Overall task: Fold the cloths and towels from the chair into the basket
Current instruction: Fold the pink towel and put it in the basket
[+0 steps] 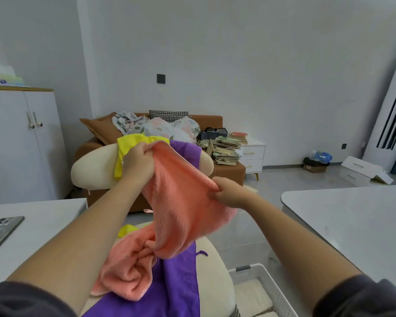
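Early days imo. Left hand [136, 160] and right hand [226, 194] each got grip pinched shut on top edge of peach towel [181, 202], held up over chair [215, 271], bottom half bunched on seat. Nothing folded yet on chair.

Count on chair: 1 peach towel, 1 purple cloth [176, 287], 1 yellow cloth [133, 143] over backrest, maybe second yellow scrap behind towel, hard to tell.

1 basket [270, 289] right of chair, looks like something pale already in it.

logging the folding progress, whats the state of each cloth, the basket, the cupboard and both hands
pink towel: lifted by one edge, unfolded, lower end bunched on the chair
purple cloth: draped over the chair, unfolded
yellow cloth: hanging over the chair back
basket: open, something white inside
cupboard: doors shut
left hand: grip shut on pink towel
right hand: grip shut on pink towel
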